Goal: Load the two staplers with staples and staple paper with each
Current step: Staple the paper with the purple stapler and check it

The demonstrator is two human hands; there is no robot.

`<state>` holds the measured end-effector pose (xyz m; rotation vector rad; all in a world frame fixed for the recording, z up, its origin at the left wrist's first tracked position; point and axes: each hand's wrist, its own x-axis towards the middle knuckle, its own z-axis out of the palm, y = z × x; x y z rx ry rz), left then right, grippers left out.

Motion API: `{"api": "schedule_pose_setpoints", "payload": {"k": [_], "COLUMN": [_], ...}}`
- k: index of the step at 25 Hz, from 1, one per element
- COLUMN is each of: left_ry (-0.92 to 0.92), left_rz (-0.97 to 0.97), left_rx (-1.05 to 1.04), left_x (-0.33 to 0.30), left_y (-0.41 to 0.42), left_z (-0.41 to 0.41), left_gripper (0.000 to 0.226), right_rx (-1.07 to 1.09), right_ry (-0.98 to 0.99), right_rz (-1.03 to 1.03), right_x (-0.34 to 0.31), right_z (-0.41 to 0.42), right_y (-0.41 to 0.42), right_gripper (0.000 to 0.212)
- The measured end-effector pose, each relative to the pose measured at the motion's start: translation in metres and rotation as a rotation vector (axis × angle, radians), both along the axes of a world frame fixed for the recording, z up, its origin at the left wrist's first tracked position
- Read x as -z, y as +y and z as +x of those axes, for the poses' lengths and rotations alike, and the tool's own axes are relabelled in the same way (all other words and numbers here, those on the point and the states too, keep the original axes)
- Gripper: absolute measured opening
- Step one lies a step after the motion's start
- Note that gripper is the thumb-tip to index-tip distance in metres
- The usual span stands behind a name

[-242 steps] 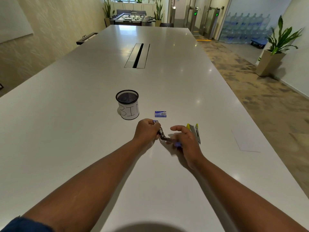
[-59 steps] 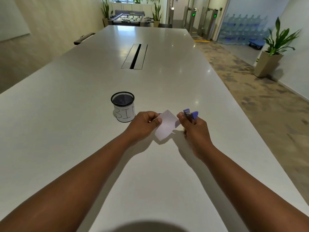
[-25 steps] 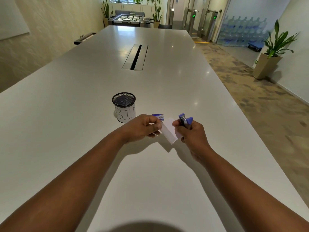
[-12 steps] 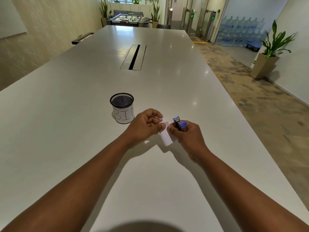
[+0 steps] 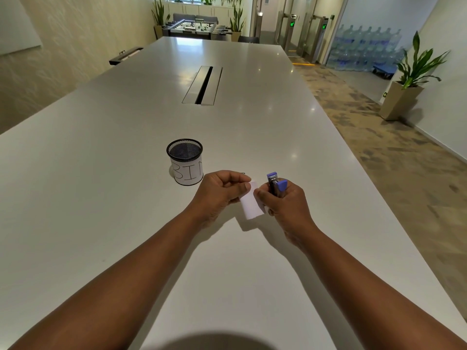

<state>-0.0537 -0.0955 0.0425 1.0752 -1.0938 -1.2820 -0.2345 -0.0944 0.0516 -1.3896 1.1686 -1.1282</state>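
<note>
A small folded white paper (image 5: 250,202) hangs just above the white table (image 5: 126,173), between my hands. My left hand (image 5: 219,192) pinches its upper left edge. My right hand (image 5: 284,200) grips a small purple stapler (image 5: 276,186) upright, jaws pointing up and away, while its thumb touches the paper's right edge. The second stapler and the staple box are hidden behind my hands.
A black mesh cup (image 5: 185,161) with a label reading "BIN" stands just left of my left hand. A cable slot (image 5: 203,85) runs along the table's middle, farther off. The table's right edge (image 5: 353,173) drops to a patterned floor.
Over the last second my hands drew closer together and the paper folded narrower between them. Earlier I was loading the stapler; the yellow stapler and staple box are no longer visible.
</note>
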Motion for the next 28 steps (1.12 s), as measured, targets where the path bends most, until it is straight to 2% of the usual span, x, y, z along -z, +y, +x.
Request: {"api": "schedule_pose_setpoints", "payload": {"k": [7, 16, 20, 22, 26, 28], "left_ry": [-0.064, -0.140, -0.196, -0.137, 0.104, 0.133], "left_rz": [-0.011, -0.071, -0.090, -0.040, 0.146, 0.188], "left_rx": [0.012, 0.054, 0.059, 0.043, 0.039, 0.013], "left_x": [0.000, -0.001, -0.002, -0.002, 0.003, 0.005], "left_y": [-0.001, -0.002, -0.002, -0.002, 0.002, 0.005], "left_z": [0.003, 0.005, 0.002, -0.002, -0.008, -0.012], "left_gripper": [0.013, 0.014, 0.015, 0.012, 0.010, 0.005], "right_rx": [-0.003, -0.061, -0.044, -0.012, 0.075, 0.096], "right_ry": [-0.077, -0.028, -0.029, -0.048, -0.056, -0.053], "right_rz": [0.048, 0.116, 0.058, 0.036, 0.039, 0.027], "right_x": [0.000, -0.003, -0.004, -0.003, 0.000, 0.003], "right_z": [0.002, 0.001, 0.003, 0.005, 0.007, 0.008], "right_y": [0.000, 0.000, 0.000, -0.001, -0.002, -0.002], "right_gripper": [0.003, 0.014, 0.015, 0.015, 0.011, 0.011]}}
